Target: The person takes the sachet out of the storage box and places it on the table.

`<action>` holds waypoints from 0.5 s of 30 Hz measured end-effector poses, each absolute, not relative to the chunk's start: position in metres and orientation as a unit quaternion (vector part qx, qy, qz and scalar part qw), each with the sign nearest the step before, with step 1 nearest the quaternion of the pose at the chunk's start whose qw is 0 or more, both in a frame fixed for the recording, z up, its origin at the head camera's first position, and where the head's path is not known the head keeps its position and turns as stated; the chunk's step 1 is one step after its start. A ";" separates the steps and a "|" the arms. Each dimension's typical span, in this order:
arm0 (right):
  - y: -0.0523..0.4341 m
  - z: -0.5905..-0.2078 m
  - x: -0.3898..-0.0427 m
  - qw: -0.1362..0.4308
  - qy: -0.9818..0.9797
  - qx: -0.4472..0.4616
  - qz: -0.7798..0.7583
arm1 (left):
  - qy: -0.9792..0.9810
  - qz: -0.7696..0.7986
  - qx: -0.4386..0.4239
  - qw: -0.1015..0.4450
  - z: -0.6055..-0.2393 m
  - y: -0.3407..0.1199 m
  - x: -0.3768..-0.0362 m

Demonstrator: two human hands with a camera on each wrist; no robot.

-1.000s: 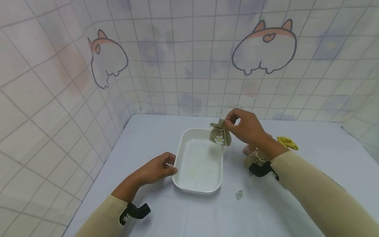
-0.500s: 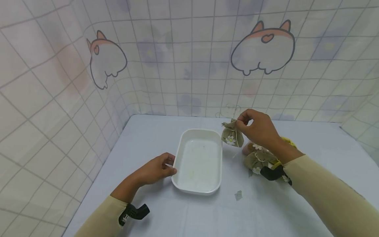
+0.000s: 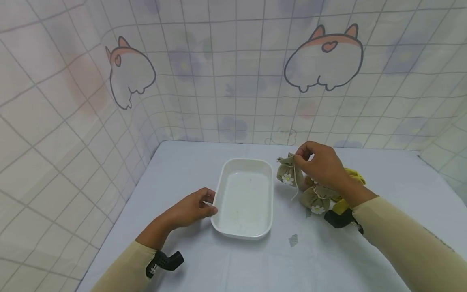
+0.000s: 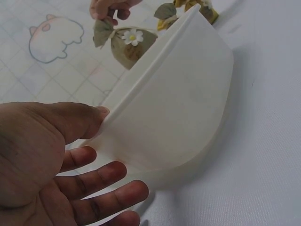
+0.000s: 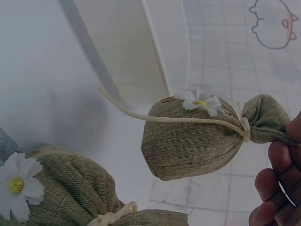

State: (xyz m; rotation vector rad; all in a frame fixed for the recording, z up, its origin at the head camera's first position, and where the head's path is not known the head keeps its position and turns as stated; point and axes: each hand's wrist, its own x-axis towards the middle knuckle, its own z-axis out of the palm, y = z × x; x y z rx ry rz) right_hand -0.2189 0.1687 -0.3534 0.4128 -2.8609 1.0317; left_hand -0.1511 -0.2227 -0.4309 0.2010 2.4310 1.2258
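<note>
Two hands: right hand [image 3: 321, 167] pinches the gathered neck of a small olive pouch [image 3: 287, 174]; left hand [image 3: 189, 209] has its thumb on the rim and its fingers curled against the outer wall of the white tray [image 3: 218, 194].
Key relation: pouch hangs just beside the tray's far right corner, outside the rim, to the left of the right hand's fingers [image 5: 277, 160]; whether its base touches the table I cannot tell.
Long axis: in the right wrist view the pouch lies sideways, tied neck toward the fingers, round belly toward the tray wall [image 5: 141, 52]; its cream drawstring [image 5: 141, 113] trails away from the neck.
Nearer hand: the right, already on the pouch; the left sits across the tray, well apart from it.
Neighbours: second daisy pouch [image 3: 313, 199] and a yellow cloth piece [image 3: 355, 175] lie under and behind the right wrist.
Surface: pale blue table cloth [image 3: 255, 263], smooth, with a small scrap [image 3: 293, 240] near the tray.
Room: grid-patterned backdrop [image 3: 233, 81] with cartoon animals on the back and left sides.
</note>
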 end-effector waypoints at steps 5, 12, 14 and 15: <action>0.170 -0.358 -0.218 0.042 -0.931 0.136 0.335 | 0.874 0.435 0.068 0.204 -0.431 -0.221 -0.151; 0.170 -0.362 -0.216 0.053 -0.926 0.136 0.348 | 0.877 0.429 0.065 0.205 -0.431 -0.221 -0.152; 0.170 -0.363 -0.215 0.048 -0.926 0.135 0.350 | 0.878 0.427 0.066 0.205 -0.430 -0.221 -0.151; 0.170 -0.362 -0.215 0.047 -0.925 0.135 0.351 | 0.878 0.427 0.066 0.206 -0.430 -0.221 -0.151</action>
